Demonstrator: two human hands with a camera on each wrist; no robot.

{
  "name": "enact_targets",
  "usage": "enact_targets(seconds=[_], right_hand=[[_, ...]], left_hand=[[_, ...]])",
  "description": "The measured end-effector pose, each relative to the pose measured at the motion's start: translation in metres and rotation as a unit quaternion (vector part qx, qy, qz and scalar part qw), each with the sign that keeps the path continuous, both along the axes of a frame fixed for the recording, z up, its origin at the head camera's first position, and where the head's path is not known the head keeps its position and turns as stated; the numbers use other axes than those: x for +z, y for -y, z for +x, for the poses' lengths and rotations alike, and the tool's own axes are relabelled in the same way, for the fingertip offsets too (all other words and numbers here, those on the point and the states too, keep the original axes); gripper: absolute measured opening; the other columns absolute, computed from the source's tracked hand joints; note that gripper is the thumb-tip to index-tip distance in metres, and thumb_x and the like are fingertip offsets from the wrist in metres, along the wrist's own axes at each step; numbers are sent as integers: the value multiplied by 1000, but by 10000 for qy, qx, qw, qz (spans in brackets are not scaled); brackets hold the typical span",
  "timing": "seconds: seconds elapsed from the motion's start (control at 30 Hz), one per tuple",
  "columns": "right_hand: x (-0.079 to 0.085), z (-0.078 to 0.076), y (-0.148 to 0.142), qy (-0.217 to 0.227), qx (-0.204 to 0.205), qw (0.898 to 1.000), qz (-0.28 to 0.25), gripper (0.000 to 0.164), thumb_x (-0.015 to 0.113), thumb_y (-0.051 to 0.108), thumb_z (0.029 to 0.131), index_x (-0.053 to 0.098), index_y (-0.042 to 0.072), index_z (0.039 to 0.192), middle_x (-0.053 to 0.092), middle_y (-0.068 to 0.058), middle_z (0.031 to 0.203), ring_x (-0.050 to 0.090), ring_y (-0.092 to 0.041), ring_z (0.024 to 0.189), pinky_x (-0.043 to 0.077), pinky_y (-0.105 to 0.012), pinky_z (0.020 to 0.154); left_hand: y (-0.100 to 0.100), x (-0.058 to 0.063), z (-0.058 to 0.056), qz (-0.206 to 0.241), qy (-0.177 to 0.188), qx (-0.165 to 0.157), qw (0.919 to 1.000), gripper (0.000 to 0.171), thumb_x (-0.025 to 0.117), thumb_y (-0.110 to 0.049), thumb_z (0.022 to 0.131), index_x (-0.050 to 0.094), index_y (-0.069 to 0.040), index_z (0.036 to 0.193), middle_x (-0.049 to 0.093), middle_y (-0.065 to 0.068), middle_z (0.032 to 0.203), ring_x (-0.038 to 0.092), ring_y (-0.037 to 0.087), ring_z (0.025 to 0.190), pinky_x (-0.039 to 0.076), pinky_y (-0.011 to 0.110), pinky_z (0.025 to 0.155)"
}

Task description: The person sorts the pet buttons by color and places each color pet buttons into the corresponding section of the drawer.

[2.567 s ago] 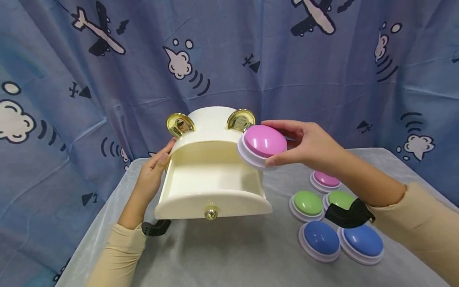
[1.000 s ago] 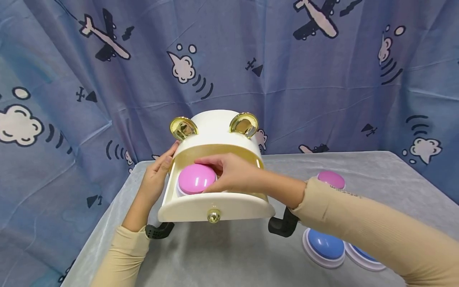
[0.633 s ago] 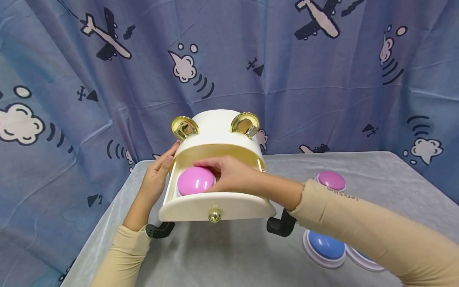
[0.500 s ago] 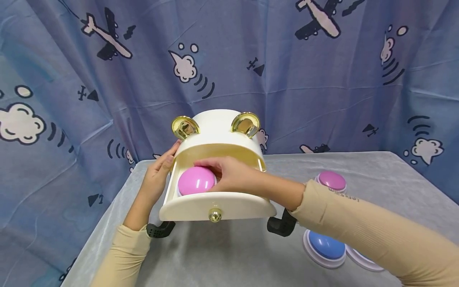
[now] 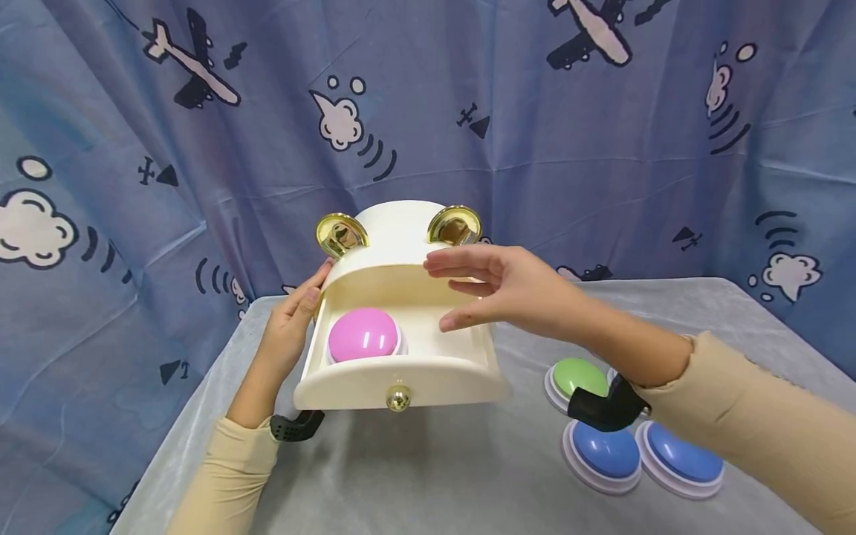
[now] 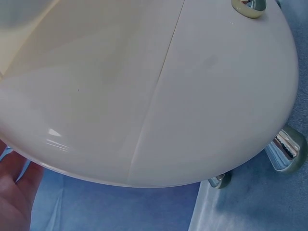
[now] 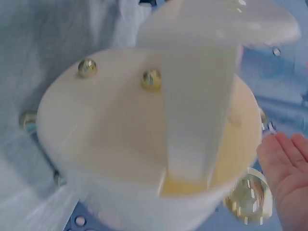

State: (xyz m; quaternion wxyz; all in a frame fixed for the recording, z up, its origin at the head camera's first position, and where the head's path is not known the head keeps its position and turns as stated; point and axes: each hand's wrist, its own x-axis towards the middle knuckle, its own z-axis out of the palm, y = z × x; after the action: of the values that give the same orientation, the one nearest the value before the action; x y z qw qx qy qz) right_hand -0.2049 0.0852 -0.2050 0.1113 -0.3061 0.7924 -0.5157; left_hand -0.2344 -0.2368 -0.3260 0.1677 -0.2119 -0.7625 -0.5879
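A rounded white cabinet [image 5: 401,223] with two gold ears stands on the table, its top drawer [image 5: 455,383] pulled out. Inside, at the drawer's left, lies a pink dome button [image 5: 363,334] on a white base. My left hand [image 5: 281,334] rests along the cabinet's left side with fingers extended; the left wrist view shows those fingers [image 6: 19,187] at the white wall's edge. Over the drawer's right half hovers my right hand [image 5: 518,290], fingers spread and holding nothing. From below, the right wrist view shows the drawer jutting out and lower gold knobs.
To the right on the grey-covered table [image 5: 441,483] sit a green dome button [image 5: 580,377] and two blue ones, a left one [image 5: 607,449] and a right one [image 5: 683,452]. My right forearm hides more behind it. A patterned blue curtain [image 5: 414,96] hangs behind.
My right hand carried the pink button into the drawer, set it down at the left and let go, then drew back up and right. The left hand has stayed on the cabinet.
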Motion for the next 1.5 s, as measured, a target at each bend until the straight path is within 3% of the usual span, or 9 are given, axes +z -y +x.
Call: enact_targets(seconds=[0.17, 0.33, 0.57, 0.73, 0.8, 0.9, 1.0, 1.17, 1.5], right_hand=[[1, -1, -35, 52, -459, 9988, -143, 67, 84, 12, 80, 55, 9, 141, 57, -8, 144, 53, -20, 136, 49, -25, 105], [-10, -5, -66, 121, -949, 9952, -185, 64, 80, 15, 85, 52, 12, 144, 57, -3, 145, 58, -5, 128, 54, -21, 96], [-28, -15, -103, 55, -1605, 9861, 424, 63, 75, 27, 90, 49, 19, 147, 54, -2, 149, 58, 8, 119, 55, -16, 89], [-42, -28, -130, 265, -1883, 9812, 342, 61, 68, 28, 95, 44, 19, 150, 60, 20, 136, 57, 17, 111, 51, -9, 87], [-47, -34, -140, 367, -2005, 9785, 320, 61, 66, 30, 97, 42, 20, 152, 59, 29, 130, 55, 17, 112, 50, -13, 96], [-56, -40, -155, 429, -2208, 9732, 471, 64, 65, 34, 97, 38, 22, 154, 56, 25, 136, 52, 9, 124, 42, -38, 115], [-66, -45, -168, 479, -2411, 9672, 648, 71, 65, 37, 97, 32, 19, 157, 47, 6, 154, 43, -16, 141, 26, -65, 117], [-84, -52, -187, 588, -2679, 9581, 823, 83, 64, 41, 96, 19, 12, 160, 24, -19, 164, 22, -40, 150, 20, -68, 118], [-114, -61, -215, 916, -3113, 9396, 1093, 98, 63, 49, 95, 5, 5, 160, 14, -26, 163, 16, -49, 148, 21, -69, 116]], left_hand=[[1, -1, -1, 27, 14, -28, 10000, 47, 36, -25, 110, 42, 0, 149, 35, 14, 159, 37, -9, 139, 30, 7, 114], [1, 1, 0, -78, 136, -14, 9999, 49, 35, -29, 110, 40, -2, 150, 34, 11, 160, 34, 4, 146, 30, 8, 114], [1, 2, 0, -170, 220, 28, 9996, 49, 34, -31, 110, 39, -5, 152, 33, 8, 161, 31, 13, 150, 29, 7, 114], [1, 3, -1, -194, 233, 50, 9995, 49, 34, -31, 110, 39, -6, 152, 34, 7, 161, 32, 8, 148, 30, 7, 113], [2, 2, -1, -194, 224, 65, 9995, 49, 35, -31, 110, 39, -6, 152, 35, 7, 161, 33, 5, 147, 30, 7, 113], [2, 2, -1, -213, 197, 98, 9995, 49, 35, -31, 110, 40, -7, 152, 35, 8, 160, 34, 1, 146, 29, 7, 114], [3, 1, -1, -194, 193, 103, 9996, 48, 35, -30, 110, 40, -7, 152, 35, 7, 160, 34, -1, 145, 29, 7, 114], [2, 0, -1, -157, 179, 59, 9997, 48, 35, -29, 110, 39, -5, 152, 35, 8, 161, 34, -2, 144, 29, 7, 114], [1, 1, 0, -217, 215, 106, 9995, 48, 35, -30, 110, 40, -7, 152, 35, 8, 160, 34, 0, 145, 29, 7, 114]])
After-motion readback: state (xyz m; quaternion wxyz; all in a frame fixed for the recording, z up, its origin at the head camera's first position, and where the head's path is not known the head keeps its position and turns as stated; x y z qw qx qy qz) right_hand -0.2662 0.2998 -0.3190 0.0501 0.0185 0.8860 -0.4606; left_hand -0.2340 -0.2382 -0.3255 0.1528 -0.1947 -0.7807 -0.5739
